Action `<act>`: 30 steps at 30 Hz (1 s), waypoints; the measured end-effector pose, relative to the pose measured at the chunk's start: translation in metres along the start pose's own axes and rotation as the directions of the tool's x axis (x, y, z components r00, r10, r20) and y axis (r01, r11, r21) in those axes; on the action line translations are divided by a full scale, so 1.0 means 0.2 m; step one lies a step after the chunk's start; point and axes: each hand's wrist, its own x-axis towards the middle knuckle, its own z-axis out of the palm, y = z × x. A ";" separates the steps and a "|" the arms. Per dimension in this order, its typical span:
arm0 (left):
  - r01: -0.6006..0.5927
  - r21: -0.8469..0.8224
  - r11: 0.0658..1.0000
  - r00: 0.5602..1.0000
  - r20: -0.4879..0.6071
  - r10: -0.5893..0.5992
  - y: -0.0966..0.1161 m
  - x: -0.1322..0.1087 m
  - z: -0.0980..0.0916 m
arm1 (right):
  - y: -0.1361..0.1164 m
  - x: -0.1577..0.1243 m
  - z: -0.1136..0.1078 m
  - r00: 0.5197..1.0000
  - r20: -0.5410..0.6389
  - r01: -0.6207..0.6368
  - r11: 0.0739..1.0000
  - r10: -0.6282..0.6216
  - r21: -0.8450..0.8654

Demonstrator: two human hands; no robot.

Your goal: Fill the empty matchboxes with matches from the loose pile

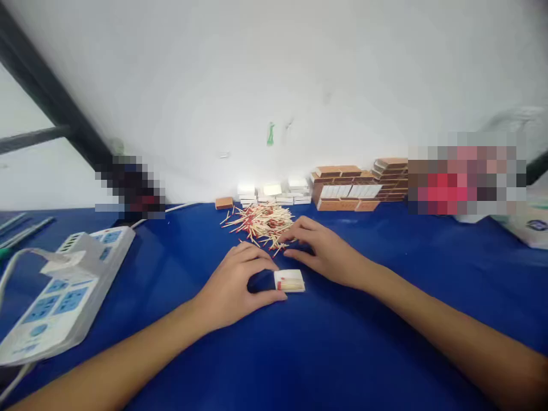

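Note:
A small white matchbox tray [296,274] lies on the blue tabletop with several red-tipped matches [291,284] along its near side. My left hand [235,279] has its thumb and index finger across the tray's left end, holding it at the near and far edges. Just beyond, a loose heap of matches [268,220] spreads over the table. The fingertips of my right hand [323,248] reach the heap's near right edge, thumb and index finger apart. Whether they touch a match is hard to make out.
Behind the heap stand stacked white trays [274,194] and one brown matchbox piece [224,203]. Brown matchboxes [349,191] are stacked against the wall at right. A white power strip [64,297] with a plug and cable lies at left. A plastic-wrapped packet [531,220] is far right.

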 end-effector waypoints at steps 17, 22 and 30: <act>0.006 0.033 0.999 1.000 0.011 -0.006 0.04 0.03 0.01 | -0.01 0.04 0.07 0.999 0.035 -0.024 0.992 0.029 -0.121; 0.006 0.032 0.999 1.000 0.012 -0.006 0.04 0.03 0.00 | -0.04 0.05 0.06 0.997 0.066 -0.038 0.983 0.051 -0.179; 0.050 0.064 0.997 0.998 -0.048 -0.047 0.01 0.02 -0.02 | -0.14 -0.01 -0.07 0.983 0.169 -0.086 0.994 0.073 0.074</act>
